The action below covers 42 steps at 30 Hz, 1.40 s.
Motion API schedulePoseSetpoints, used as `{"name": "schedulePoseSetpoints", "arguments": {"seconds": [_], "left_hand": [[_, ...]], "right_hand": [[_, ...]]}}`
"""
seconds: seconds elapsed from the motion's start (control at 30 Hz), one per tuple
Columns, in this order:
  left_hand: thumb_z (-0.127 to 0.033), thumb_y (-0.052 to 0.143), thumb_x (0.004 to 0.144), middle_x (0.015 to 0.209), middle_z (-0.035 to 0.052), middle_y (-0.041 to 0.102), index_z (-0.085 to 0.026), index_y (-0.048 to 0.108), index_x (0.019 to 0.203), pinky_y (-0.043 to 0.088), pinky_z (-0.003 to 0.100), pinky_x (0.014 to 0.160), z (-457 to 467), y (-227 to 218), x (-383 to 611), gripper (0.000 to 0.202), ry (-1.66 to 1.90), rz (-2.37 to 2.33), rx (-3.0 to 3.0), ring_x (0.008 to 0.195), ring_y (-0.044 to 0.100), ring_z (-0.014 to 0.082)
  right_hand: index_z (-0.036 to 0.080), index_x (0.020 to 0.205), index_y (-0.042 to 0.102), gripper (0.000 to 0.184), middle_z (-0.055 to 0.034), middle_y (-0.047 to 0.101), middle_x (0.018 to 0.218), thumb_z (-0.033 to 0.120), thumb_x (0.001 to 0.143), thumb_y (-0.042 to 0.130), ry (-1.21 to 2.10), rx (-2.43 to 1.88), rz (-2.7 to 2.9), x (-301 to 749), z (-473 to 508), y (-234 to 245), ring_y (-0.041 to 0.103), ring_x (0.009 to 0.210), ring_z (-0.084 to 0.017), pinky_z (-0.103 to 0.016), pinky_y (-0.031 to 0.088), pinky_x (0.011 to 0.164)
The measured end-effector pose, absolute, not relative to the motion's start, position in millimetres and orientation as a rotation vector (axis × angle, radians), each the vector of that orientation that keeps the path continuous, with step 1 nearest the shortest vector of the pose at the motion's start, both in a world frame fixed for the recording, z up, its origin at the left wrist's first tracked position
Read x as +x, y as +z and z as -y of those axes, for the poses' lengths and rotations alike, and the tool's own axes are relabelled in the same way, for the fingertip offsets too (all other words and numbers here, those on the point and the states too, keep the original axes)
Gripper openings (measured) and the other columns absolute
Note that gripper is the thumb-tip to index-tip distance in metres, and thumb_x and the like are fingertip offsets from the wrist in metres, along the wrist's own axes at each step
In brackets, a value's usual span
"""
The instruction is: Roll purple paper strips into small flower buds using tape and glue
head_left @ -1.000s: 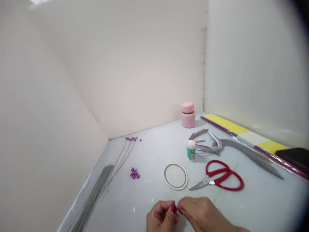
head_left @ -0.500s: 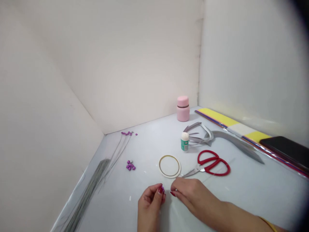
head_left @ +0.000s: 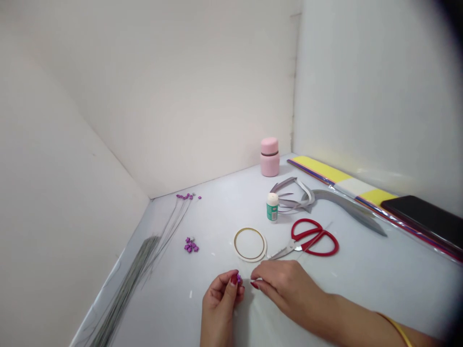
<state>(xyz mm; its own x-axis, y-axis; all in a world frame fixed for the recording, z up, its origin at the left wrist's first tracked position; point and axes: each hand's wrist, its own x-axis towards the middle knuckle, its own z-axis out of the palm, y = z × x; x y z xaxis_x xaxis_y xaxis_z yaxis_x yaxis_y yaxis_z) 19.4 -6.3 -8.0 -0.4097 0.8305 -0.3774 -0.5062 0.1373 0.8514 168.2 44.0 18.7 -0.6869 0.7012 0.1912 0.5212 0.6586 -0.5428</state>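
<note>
Purple crinkled bud (head_left: 239, 278) sits pinched in the left hand (head_left: 219, 303).

Head view drifted back: everything on the desk (head_left: 343, 294) now sits higher and smaller in frame. Hands rose up the frame. Right forearm (head_left: 347, 313) and yellow bangle (head_left: 394, 330) came into view. Purple bit (head_left: 239, 278), barely showing at first, now plain at the left hand's (head_left: 220, 301) fingertips, right hand (head_left: 289, 289) slightly apart.
</note>
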Motion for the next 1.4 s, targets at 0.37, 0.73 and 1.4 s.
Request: {"name": "schedulePoseSetpoints", "arguments": {"seconds": [0.37,0.73,1.4], "left_hand": [[-0.028,0.080,0.049,0.056,0.0030,0.067,-0.010,0.070,0.068,0.048,0.015,0.051,7.4,-5.0,18.9,0.028,1.482,-1.274,0.370,0.048,0.058,0.0070],[-0.022,0.079,0.053,0.059,0.0044,0.067,-0.010,0.070,0.072,0.049,0.016,0.051,8.6,-1.5,19.2,0.025,1.502,-1.166,0.285,0.052,0.059,0.0081],[-0.023,0.080,0.050,0.058,0.0049,0.067,-0.009,0.070,0.070,0.047,0.017,0.052,10.1,-0.6,20.2,0.027,1.433,-1.139,0.270,0.050,0.059,0.0083]], "right_hand": [[0.018,0.082,0.058,0.022,-0.0011,0.062,0.072,0.014,0.087,0.038,0.581,-0.959,2.490,170.2,-43.5,18.7,0.056,0.066,-0.014,-0.023,0.036,0.061],[0.017,0.076,0.054,0.022,-0.0004,0.059,0.066,0.015,0.088,0.035,0.478,-0.986,2.471,169.8,-45.7,13.3,0.056,0.060,-0.012,-0.022,0.034,0.055],[0.018,0.077,0.052,0.020,0.0008,0.058,0.066,0.015,0.088,0.035,0.539,-1.022,2.450,169.1,-45.1,14.1,0.054,0.060,-0.012,-0.021,0.034,0.055]]}}
